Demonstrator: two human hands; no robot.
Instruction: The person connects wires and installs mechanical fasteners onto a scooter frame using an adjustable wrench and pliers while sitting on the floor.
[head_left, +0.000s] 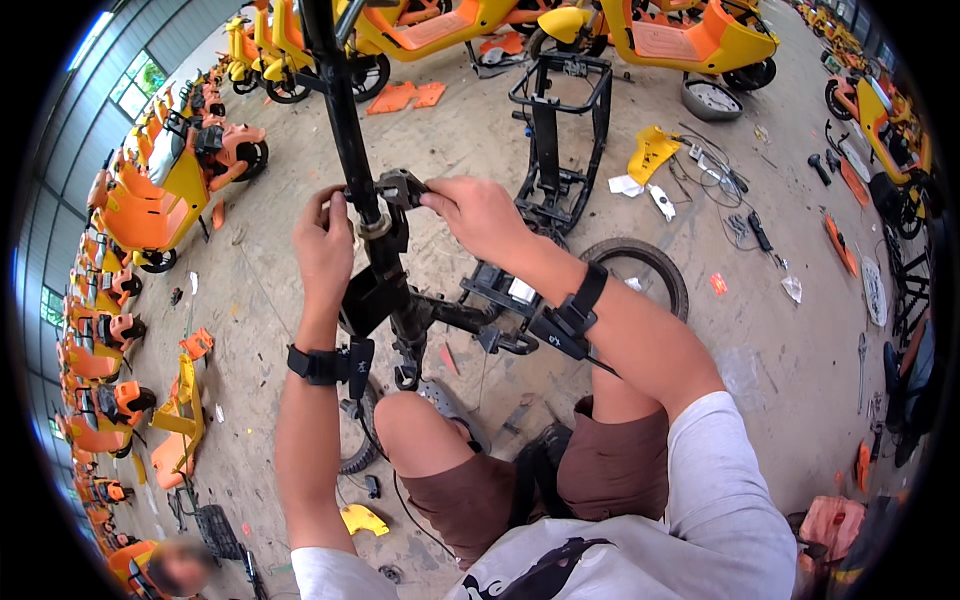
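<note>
A black steering column [352,140] of a stripped scooter frame [430,312] rises in front of me, slightly tilted. Around its lower part, just above a metal collar [376,226], sits a black clamp-like part [402,188]. My right hand [484,215] pinches the outer end of this part between thumb and fingers. On the column's left side, at the same height, my left hand [325,245] is closed with thumb and fingers curled; what its fingertips grip is hidden. Below the hands, a black box-shaped bracket [370,300] is fixed to the frame.
A loose wheel [675,275] lies right of the frame, near another bare black frame [545,140]. Yellow panels [653,153], cables [715,165] and tools litter the concrete floor. Yellow-orange scooters [150,205] line the left and back. A blurred person [178,568] is at lower left.
</note>
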